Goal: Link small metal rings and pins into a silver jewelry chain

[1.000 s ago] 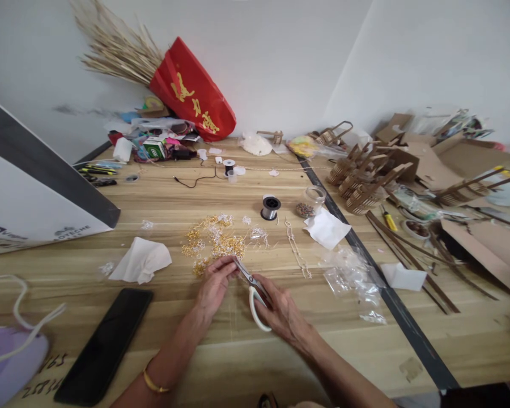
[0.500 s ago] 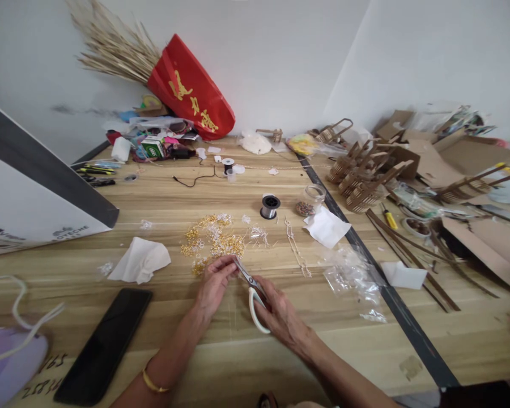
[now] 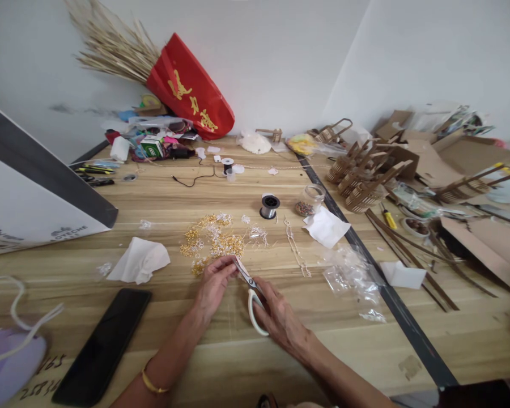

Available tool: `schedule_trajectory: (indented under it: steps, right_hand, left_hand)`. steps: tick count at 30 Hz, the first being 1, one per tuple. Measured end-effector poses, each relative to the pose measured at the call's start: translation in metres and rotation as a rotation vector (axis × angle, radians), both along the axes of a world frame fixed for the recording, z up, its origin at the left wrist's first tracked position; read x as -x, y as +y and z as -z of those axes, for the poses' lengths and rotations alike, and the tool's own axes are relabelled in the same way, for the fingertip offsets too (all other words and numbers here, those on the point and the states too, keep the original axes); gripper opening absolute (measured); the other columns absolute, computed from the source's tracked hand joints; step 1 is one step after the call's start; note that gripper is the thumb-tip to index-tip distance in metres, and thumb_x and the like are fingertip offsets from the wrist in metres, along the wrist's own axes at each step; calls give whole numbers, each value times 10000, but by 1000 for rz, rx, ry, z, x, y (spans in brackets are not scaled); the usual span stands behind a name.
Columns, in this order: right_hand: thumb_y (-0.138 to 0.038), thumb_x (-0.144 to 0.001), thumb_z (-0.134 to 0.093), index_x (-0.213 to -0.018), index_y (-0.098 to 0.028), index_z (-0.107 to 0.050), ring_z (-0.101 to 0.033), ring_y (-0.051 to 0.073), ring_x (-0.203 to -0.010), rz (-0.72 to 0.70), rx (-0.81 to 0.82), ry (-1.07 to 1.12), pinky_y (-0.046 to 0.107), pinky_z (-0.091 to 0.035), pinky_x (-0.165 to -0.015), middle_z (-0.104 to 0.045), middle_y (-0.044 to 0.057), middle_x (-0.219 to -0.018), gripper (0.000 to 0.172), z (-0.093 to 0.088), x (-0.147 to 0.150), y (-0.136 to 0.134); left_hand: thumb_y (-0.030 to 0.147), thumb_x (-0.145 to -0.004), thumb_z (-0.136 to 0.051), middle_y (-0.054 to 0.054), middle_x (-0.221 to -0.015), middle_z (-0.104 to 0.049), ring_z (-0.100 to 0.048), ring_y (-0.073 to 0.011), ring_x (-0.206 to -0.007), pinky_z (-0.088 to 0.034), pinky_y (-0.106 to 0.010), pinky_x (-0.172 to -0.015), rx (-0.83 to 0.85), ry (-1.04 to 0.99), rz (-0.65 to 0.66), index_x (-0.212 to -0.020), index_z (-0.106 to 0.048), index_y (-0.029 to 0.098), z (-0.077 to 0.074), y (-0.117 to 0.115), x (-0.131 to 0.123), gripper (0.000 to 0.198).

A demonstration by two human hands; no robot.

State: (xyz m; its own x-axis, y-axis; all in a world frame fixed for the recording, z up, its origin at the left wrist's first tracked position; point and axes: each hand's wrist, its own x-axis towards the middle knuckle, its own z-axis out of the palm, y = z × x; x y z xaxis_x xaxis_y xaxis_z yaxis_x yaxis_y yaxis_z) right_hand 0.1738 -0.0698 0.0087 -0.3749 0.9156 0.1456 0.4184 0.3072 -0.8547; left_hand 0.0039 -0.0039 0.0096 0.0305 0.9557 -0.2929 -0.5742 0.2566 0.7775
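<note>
In my right hand point(image 3: 280, 317) is a pair of scissors point(image 3: 247, 276) with white handles, its blades pointing up and left. The blade tips meet the fingertips of my left hand point(image 3: 215, 286), which are pinched together. Whatever they hold is too small to make out. Just beyond the left fingers lies a pile of gold and clear beads and small findings point(image 3: 227, 245). A spool of silver wire point(image 3: 270, 207) stands behind, and a thin beaded chain point(image 3: 294, 247) lies to the right of the pile.
A crumpled tissue point(image 3: 141, 262) and a black phone point(image 3: 104, 345) lie on the left. On the right are a glass jar point(image 3: 315, 195), a white paper point(image 3: 327, 226), clear plastic bags point(image 3: 357, 277) and small woven baskets point(image 3: 361, 195). A red bag point(image 3: 187, 93) leans at the back wall.
Almost nothing differs. My hands and the scissors stay in nearly the same place, with the scissors' handle a touch lower.
</note>
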Motion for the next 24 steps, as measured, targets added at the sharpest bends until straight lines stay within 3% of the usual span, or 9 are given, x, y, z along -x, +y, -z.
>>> schedule_trajectory:
  steps: [9,17,20,24]
  right_hand:
    - [-142,-883,-438,-1298,-208,-378,-584,182,-935,11,-54,-21,320,-478,-875,-582,96,-1090,425,-4,1,-2]
    - [-122,-857,-456,-1280,-219,-405,-578,168,-920,21,-4,9,288,-470,-846,-596,73,-1073,437,-3,1,0]
    - [-150,-846,-474,-1247,-215,-442,-574,145,-792,68,-2,51,243,-476,-743,-617,35,-937,407,-1,1,1]
    - [-237,-864,-484,-1205,-181,-492,-536,113,-648,114,117,159,195,-453,-612,-596,2,-788,346,-3,0,3]
  left_hand:
    - [106,-547,-758,-39,-717,-700,-614,-129,-632,-485,-254,-623,-23,18,14,-738,-716,120,0,0,1,195]
    - [83,-538,-753,-38,-725,-705,-624,-131,-659,-492,-249,-648,-22,5,0,-739,-717,122,2,1,2,208]
    - [78,-537,-755,-35,-745,-707,-631,-128,-698,-492,-235,-668,-23,14,-17,-749,-717,127,-1,2,4,221]
    - [94,-528,-765,-34,-748,-704,-626,-123,-699,-482,-218,-650,-38,78,-44,-745,-719,131,-6,3,6,225]
